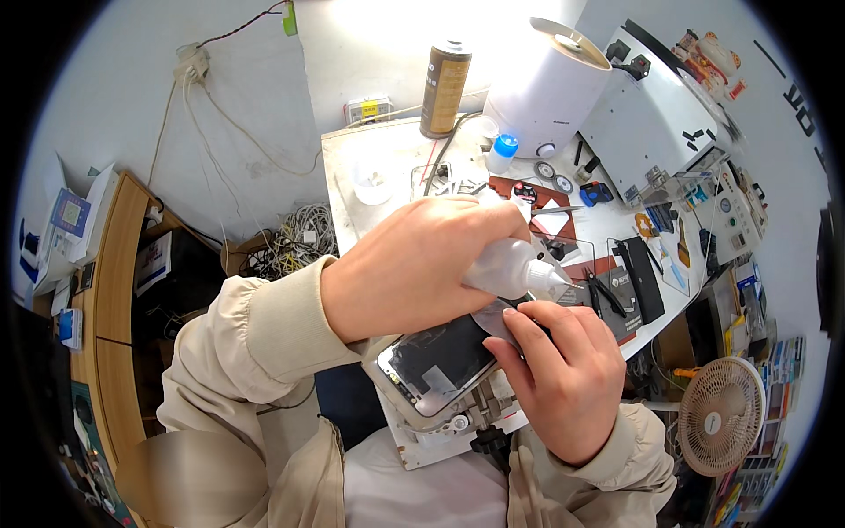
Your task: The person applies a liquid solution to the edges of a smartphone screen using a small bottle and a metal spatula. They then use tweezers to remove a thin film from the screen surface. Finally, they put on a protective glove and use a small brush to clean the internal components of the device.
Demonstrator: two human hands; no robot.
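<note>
My left hand (422,260) is closed around a translucent squeeze bottle (502,264), tipped to the right with its thin metal nozzle over my right hand's fingertips. Below it a phone (433,365), its dark screen scuffed and partly taped, rests in a metal clamp fixture (466,422). My right hand (572,370) has thumb and forefinger bent at a thin, pale, translucent piece (493,321) against the phone's upper right part. The exact grip on that piece is hard to make out.
The bench (350,150) holds a tall can (444,88), white cylindrical appliance (550,88), blue-capped bottle (502,154), boxy white machine (642,123), pliers (607,295) and dark mats (642,273). A fan (720,414) stands right, a wooden cabinet (119,308) left, tangled cables (299,238) behind.
</note>
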